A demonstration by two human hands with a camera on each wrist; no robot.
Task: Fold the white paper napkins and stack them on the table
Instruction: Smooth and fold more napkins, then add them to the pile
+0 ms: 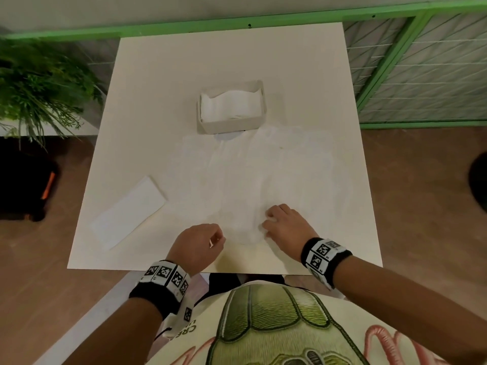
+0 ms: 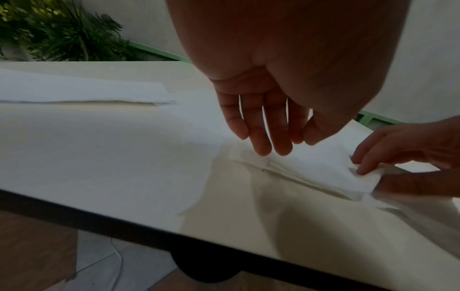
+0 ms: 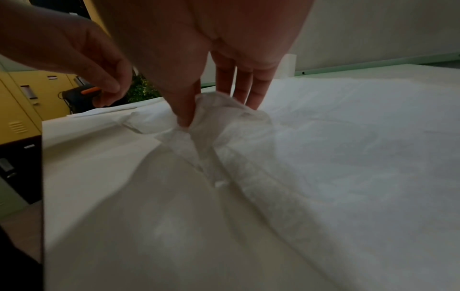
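Observation:
A large unfolded white napkin [image 1: 263,175] lies spread over the middle of the table [image 1: 158,101]. My right hand [image 1: 271,222] pinches its near edge, and the paper [image 3: 323,157] bunches up between thumb and fingers [image 3: 185,110]. My left hand [image 1: 208,241] hovers just left of that edge with its fingers [image 2: 261,137] hanging relaxed and holding nothing. One folded napkin [image 1: 129,209] lies flat at the table's left side. A white box [image 1: 229,126] farther back holds more white napkins [image 1: 229,106].
A green plant [image 1: 39,83] stands off the table's left. A black bag [image 1: 26,185] with an orange strip sits on the floor below it. A green railing [image 1: 382,75] runs behind and to the right. The table's near edge is under my wrists.

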